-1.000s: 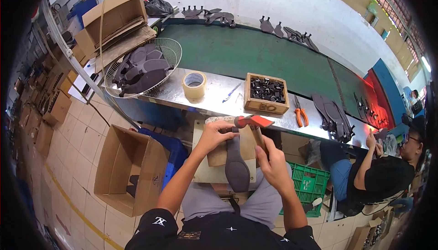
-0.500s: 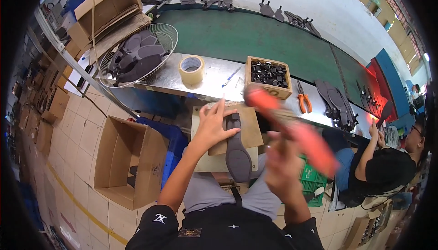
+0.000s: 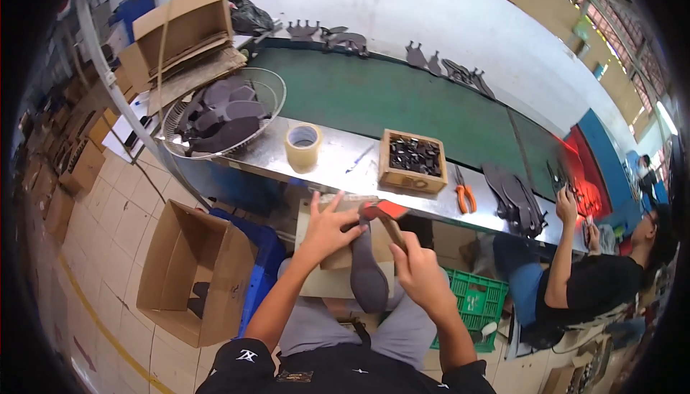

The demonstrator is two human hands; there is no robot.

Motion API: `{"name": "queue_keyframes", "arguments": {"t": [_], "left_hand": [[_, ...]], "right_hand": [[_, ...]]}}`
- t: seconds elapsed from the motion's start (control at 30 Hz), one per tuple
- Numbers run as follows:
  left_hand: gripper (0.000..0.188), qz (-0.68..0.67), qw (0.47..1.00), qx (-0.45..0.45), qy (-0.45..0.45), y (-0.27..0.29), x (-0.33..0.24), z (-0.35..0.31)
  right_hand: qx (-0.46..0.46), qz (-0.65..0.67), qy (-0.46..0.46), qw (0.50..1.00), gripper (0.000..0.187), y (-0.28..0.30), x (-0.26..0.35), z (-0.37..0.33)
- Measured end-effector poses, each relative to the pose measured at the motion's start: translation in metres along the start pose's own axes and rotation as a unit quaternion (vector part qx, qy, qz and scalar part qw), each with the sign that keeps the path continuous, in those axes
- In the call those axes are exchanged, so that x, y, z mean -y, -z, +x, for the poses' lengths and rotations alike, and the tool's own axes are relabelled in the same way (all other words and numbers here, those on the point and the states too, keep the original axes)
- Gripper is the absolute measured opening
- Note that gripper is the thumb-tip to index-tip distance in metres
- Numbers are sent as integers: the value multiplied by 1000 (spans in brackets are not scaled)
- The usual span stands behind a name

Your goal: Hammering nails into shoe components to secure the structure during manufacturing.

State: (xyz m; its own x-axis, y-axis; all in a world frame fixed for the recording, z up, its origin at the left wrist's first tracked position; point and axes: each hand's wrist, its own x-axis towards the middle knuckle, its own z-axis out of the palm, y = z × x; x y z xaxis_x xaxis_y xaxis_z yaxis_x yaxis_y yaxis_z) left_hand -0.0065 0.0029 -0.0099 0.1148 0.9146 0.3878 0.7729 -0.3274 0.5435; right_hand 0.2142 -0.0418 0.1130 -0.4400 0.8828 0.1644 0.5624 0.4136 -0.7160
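Observation:
A dark grey shoe sole [image 3: 369, 279] lies lengthwise on a tan board [image 3: 338, 258] above my lap. My left hand [image 3: 329, 232] rests at its far end, fingers spread and thumb against the sole's edge. With my right hand [image 3: 424, 279] I grip the wooden handle of a hammer [image 3: 394, 233]. Its red head is right over the sole's far end, close to my left fingertips and hiding that end. Whether the head touches the sole, I cannot tell.
Along the metal ledge are a wire basket [image 3: 267, 110] of soles, a tape roll [image 3: 302, 151], a pen [image 3: 359, 158], a wooden box [image 3: 410, 178] of small black parts, orange-handled pliers [image 3: 466, 197] and stacked soles [image 3: 514, 196]. A co-worker [image 3: 596, 272] sits at the right.
The hammer has come down and left from its blurred raised position to the sole's far end. My left hand remains beside the sole. The whole view has tilted slightly.

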Motion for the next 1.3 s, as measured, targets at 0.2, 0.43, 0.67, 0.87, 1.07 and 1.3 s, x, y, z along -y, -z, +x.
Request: {"name": "queue_keyframes", "arguments": {"t": [0.2, 0.43, 0.67, 0.87, 1.07, 1.3], "left_hand": [[18, -329, 938, 112, 13, 52, -65, -41], [32, -506, 840, 184, 64, 109, -133, -80], [33, -634, 732, 240, 69, 112, -146, -85], [31, -663, 635, 396, 21, 105, -148, -85], [23, -639, 616, 459, -35, 109, -149, -82], [23, -605, 662, 438, -66, 115, -139, -84]], "right_hand": [[-90, -44, 110, 989, 38, -10, -21, 20], [24, -269, 228, 935, 41, -31, -41, 26], [278, 193, 287, 896, 38, 39, 15, -16], [342, 253, 373, 824, 32, 39, 26, -13], [347, 289, 405, 795, 38, 35, 35, -22], [333, 295, 375, 813, 25, 27, 36, -24]]}}
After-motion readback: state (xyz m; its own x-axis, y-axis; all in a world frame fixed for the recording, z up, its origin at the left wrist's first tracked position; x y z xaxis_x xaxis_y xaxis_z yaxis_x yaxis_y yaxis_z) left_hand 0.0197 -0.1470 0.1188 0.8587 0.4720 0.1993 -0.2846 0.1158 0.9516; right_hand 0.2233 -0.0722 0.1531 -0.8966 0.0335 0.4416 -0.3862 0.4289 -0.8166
